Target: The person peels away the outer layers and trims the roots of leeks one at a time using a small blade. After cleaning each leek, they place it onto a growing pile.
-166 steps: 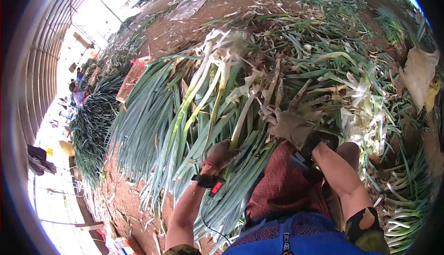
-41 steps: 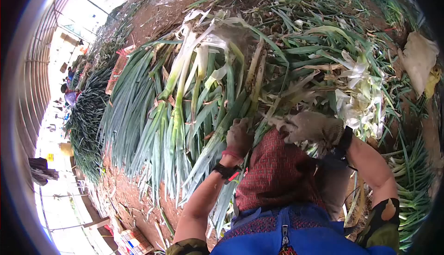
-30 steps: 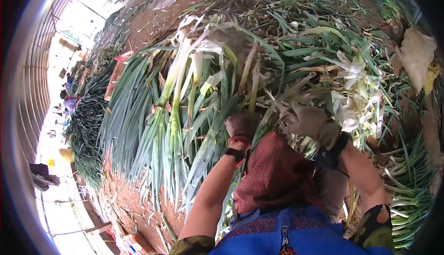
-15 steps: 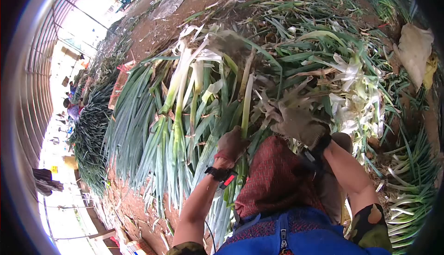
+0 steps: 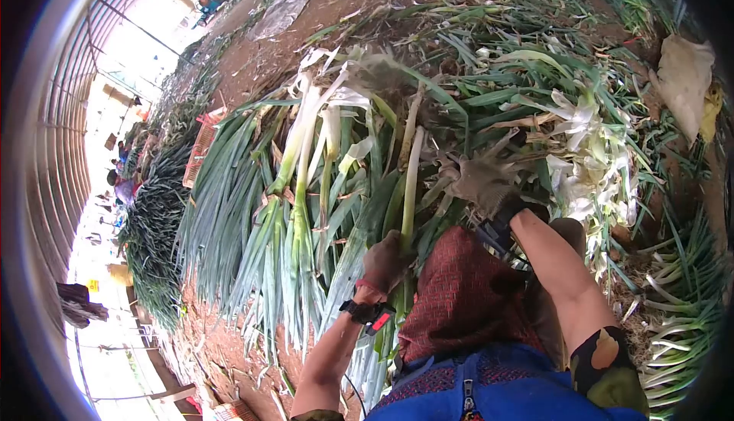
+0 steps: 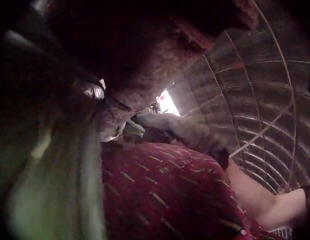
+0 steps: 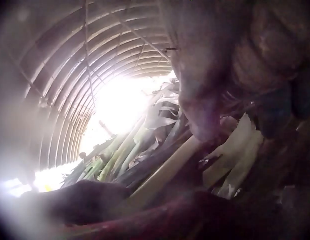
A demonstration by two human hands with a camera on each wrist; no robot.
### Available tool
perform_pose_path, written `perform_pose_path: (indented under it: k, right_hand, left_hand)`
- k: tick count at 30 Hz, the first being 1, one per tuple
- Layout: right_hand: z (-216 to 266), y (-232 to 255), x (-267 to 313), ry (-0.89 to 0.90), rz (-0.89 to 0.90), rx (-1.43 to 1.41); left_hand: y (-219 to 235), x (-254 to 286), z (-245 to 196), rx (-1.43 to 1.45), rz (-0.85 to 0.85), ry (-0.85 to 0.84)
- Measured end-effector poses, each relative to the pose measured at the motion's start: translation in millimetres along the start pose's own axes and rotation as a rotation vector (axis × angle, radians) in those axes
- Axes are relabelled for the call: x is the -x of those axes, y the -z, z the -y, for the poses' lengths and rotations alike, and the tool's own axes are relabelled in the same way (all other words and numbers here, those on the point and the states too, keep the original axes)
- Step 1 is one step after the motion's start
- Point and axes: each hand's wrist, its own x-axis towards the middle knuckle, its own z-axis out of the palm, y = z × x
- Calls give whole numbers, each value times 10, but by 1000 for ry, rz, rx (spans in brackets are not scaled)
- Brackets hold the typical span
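Left hand: the gloved left hand [image 5: 386, 258] is seen closed round the lower, green part of one leek [image 5: 413, 176]; the grip is largely dark in the left wrist view.
Held leek: located in front of the person, over the near edge of the pile; its pale stem is pointed up and away from the left hand, roughly upright in the head view, and its leaves are directed down beside the lap.
Right hand: the gloved right hand [image 5: 482, 182] is held just beside the pale stem. In the right wrist view its fingers are placed near a torn, pale leaf strip [image 7: 240, 155]; whether anything is pinched cannot be told.
Leek pile: long green leaves are spread across the leek pile [image 5: 222, 184], with several white-stemmed leeks [image 5: 306, 134] laid on top.
Peelings: a heap of white and pale green peelings [image 5: 604, 161] is found beyond the right forearm.
Right side: more leeks [image 5: 673, 337] are laid in a row on the ground.
Lap: covered by a red patterned cloth [image 5: 451, 299].
Surroundings: an orange crate [image 5: 203, 146] is noted past the pile; a ribbed, curved roof [image 5: 65, 115] is seen at the left.
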Motion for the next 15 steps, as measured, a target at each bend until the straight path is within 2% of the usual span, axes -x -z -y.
perform_pose_path:
  k: [2,4,5,7,8,11,12,13,14,15]
  right_hand:
    - [100,126,83,30,14,176]
    - [260,312,274,30,11,227]
    - [343,436,396,5,-13,154]
    - [481,665,639,-17,-43,-8]
    - [534,779,738,-13,-55,-98]
    - [437,628,834,75,40,-127]
    - [432,600,856,72,33,-92]
    - [426,573,878,69,27,-57]
    - [422,547,900,66,20,-22]
    - [487,589,888,-4,48,-21]
  left_hand:
    - [-25,44,103,137,16,-13]
    - [80,88,178,441,21,-38]
    - [138,95,203,599,22,-52]
    - [304,11,206,600,71,-82]
    - [452,-13,138,560,98,-110]
    - [994,-10,-258,592,76,-213]
    - [1121,19,-361,960,23,-165]
    - [1456,67,-588,983,126,-137]
    - [1607,-134,-395,327,-17,-391]
    - [1785,-121,-424,211,-24,-391]
